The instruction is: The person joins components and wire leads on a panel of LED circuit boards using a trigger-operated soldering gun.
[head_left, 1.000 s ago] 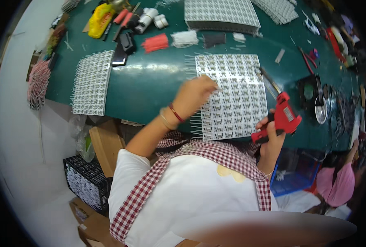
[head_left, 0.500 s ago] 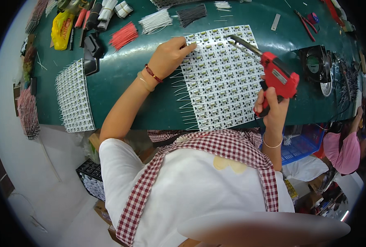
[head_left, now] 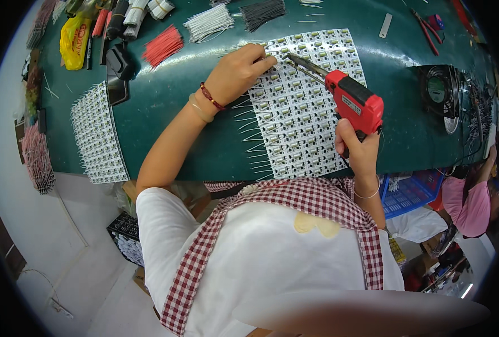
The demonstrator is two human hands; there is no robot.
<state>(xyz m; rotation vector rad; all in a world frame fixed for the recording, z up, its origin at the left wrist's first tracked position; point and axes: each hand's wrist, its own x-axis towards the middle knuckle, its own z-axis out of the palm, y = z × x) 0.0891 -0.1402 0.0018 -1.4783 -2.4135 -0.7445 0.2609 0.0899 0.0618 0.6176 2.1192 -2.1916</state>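
Observation:
A large white panel of small circuit boards lies on the green table, thin wires sticking out along its left edge. My left hand rests at the panel's upper left, thumb and forefinger pinched on what looks like a thin wire, mostly hidden by the fingers. In my right hand is a red and black soldering gun, gripped by its handle. Its metal tip points up and left over the panel's upper rows, close to my left fingertips. Whether the tip touches a board I cannot tell.
Another wired panel lies at the left. Behind are bundles of red wires, white wires and black wires, plus a yellow bag. A black fan and pliers are at the right; a person's pink sleeve lies beyond.
The soldering gun has moved left and slightly down, its tip now close to my left fingers. My left hand has shifted slightly right, still pinched.

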